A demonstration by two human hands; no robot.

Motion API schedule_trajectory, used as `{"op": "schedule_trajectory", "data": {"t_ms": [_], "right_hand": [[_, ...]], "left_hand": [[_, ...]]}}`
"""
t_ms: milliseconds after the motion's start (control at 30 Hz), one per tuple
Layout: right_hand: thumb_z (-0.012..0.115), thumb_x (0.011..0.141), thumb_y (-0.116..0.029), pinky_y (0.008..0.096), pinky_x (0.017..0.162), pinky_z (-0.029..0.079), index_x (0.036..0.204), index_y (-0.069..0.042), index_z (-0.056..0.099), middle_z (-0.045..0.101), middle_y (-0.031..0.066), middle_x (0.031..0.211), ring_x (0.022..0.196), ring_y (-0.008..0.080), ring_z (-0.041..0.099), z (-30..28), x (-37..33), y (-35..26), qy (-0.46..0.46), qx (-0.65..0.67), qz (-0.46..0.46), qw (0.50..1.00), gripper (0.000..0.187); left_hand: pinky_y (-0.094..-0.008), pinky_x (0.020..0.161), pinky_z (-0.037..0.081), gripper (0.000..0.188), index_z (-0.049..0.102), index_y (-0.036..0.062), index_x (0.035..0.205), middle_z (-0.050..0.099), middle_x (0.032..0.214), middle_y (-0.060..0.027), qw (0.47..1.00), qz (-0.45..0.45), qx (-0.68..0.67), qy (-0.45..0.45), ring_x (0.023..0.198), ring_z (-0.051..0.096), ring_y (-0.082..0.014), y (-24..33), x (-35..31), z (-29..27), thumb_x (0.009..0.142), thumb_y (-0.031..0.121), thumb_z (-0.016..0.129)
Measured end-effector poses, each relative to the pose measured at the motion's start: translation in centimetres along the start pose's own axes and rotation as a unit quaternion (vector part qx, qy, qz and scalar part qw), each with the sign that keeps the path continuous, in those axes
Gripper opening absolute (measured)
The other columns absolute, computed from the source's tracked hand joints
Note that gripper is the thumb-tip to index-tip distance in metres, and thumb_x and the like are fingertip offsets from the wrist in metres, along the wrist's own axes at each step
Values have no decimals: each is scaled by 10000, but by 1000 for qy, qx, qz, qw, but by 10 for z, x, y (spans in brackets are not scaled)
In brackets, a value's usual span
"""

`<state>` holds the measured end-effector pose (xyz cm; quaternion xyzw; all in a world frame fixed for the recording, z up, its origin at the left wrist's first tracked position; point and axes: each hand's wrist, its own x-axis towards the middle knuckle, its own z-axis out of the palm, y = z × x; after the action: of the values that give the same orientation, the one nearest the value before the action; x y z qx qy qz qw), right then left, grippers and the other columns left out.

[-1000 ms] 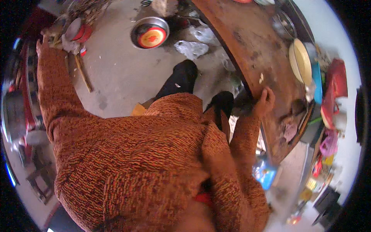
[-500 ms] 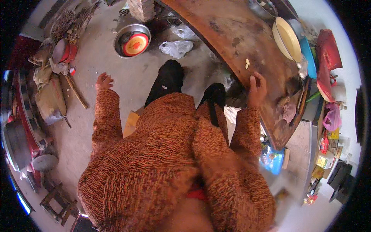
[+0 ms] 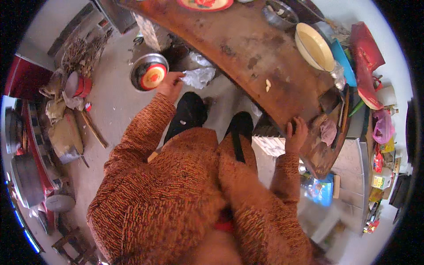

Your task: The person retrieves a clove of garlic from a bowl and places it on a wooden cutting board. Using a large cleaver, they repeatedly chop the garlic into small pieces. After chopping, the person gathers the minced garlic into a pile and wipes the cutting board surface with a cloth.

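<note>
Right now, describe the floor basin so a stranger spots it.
Start at the brown wooden table. On the floor left of it, beside the left hand, sits the round steel basin. Unlike the crumpled plastic bag, it holds a red-rimmed dish.

The left arm (image 3: 143,121) reaches forward and angles inward, the left hand (image 3: 169,87) to the left of the worktop's (image 3: 282,57) long edge, its fingers bent. The right arm (image 3: 286,176) points forward, the right hand (image 3: 298,134) at that edge near the close corner, fingers loosely curled and parted.
</note>
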<state>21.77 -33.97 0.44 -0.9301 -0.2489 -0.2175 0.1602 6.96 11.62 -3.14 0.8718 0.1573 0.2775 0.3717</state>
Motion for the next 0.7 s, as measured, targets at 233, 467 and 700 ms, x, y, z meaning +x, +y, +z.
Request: {"op": "schedule_trajectory", "data": {"t_ms": [233,467,700], "right_hand": [[618,829,-303,470,939,347,1057,-74,581,548,149,1173,1103,346,489,3,2,-13,12,-18,35,999,325],[613,825,-297,483,934,333,1067,-73,569,525,132,1194,1102,343,470,4,0,-12,0,-27,45,999,333],[631,808,-282,482,923,349,1055,-76,578,548,139,1168,1076,351,494,1,0,-16,25,-3,43,999,326]], "left_hand": [[-375,729,497,342,566,84,1036,574,943,-136,980,131,-1,-149,877,599,-278,107,56,88,797,310,659],[-444,713,509,512,518,52,1069,582,958,-162,939,199,198,-198,888,608,-324,175,83,169,815,495,566],[-449,600,507,327,527,82,946,579,853,-116,874,337,205,-282,787,618,-316,165,80,201,845,393,546]]}}
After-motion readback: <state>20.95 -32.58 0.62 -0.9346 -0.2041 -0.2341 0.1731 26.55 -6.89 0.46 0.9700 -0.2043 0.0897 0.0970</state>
